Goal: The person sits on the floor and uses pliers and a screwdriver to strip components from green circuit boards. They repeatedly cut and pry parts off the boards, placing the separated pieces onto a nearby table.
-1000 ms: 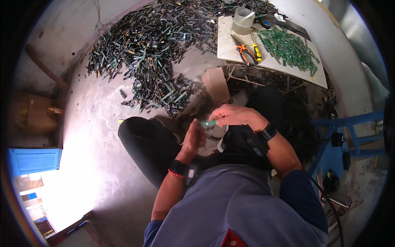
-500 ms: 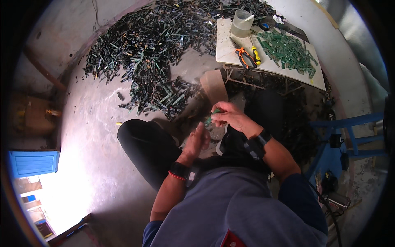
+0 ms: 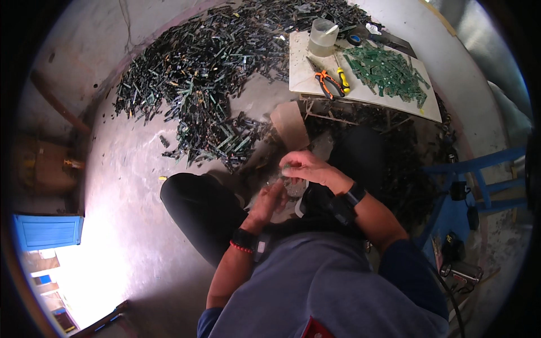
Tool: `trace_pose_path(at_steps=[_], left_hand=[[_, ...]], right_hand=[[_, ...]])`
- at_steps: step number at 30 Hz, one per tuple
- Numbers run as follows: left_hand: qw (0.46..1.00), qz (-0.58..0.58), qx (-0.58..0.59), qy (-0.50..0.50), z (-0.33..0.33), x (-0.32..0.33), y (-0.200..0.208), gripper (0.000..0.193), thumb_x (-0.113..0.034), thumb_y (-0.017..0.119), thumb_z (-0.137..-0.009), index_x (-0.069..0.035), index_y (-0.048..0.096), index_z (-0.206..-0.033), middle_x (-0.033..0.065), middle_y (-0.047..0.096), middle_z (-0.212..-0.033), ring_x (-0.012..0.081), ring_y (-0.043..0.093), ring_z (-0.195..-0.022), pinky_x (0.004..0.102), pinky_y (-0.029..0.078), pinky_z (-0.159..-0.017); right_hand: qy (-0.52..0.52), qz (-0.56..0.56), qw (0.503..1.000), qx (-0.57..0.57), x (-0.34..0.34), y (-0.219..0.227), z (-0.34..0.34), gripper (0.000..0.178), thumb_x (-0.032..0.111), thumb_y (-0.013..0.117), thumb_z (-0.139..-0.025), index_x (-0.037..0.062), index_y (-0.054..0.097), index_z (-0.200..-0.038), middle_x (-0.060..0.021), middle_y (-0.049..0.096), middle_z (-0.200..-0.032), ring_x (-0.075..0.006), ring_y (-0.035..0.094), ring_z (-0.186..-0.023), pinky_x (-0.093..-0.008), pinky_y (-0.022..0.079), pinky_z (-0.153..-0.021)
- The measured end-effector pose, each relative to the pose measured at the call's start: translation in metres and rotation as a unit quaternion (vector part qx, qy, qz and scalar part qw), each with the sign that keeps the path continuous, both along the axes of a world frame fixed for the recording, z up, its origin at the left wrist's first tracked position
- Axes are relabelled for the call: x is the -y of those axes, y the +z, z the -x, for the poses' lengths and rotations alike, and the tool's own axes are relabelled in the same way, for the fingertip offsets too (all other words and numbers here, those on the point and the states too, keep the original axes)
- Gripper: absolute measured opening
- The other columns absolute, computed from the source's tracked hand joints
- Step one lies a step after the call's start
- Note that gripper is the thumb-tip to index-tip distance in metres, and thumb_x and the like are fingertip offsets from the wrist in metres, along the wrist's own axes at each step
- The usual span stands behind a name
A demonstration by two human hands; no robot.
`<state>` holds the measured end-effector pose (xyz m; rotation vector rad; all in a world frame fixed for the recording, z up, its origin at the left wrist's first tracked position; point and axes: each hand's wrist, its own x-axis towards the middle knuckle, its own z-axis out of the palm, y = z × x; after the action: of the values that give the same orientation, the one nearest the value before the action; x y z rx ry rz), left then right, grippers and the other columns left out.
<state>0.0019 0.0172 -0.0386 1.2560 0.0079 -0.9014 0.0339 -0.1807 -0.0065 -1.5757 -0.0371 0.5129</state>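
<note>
Currently, on my head view, I have both hands close together above the gap between the bent knees. My right hand [image 3: 309,168] has its grip pinched, thumb and fingertips on a small green strip [image 3: 287,167], most of which the fingers hide. My left hand [image 3: 267,204] is just below and beside it, fingers raised toward the strip; I cannot tell whether its grip has hold of anything. A red bead bracelet [image 3: 241,247] circles the left wrist.

Ahead of the hands, a piece of cardboard [image 3: 291,124] lies near the table [image 3: 301,79]. On that white table top I see orange-handled pliers [image 3: 328,83] beside a yellow-handled screwdriver [image 3: 343,81], a cloudy plastic container [image 3: 323,38] behind them, a dark roll of tape [image 3: 354,40] and, to their right, a heap of green strips [image 3: 386,70]. A far larger pile of dark strips [image 3: 197,84] spreads over the floor [image 3: 135,152], ahead and leftward.
</note>
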Motion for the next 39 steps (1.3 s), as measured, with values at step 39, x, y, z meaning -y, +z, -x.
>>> trace_pose_path(at_steps=[39], left_hand=[[0.998, -0.017, 0.033, 0.047, 0.002, -0.009, -0.012, 0.044, -0.044, 0.042, -0.097, -0.008, 0.048, -0.072, -0.0007, 0.043, -0.059, 0.0086, 0.037, -0.047, 0.0238, 0.030, -0.044]], right_hand=[[-0.176, 0.669, 0.649, 0.318, 0.087, 0.060, -0.116, 0.053, 0.044, 0.069, -0.071, -0.0047, 0.065, -0.092, -0.0149, 0.053, -0.115, -0.0295, 0.043, -0.114, -0.0417, 0.034, -0.096]])
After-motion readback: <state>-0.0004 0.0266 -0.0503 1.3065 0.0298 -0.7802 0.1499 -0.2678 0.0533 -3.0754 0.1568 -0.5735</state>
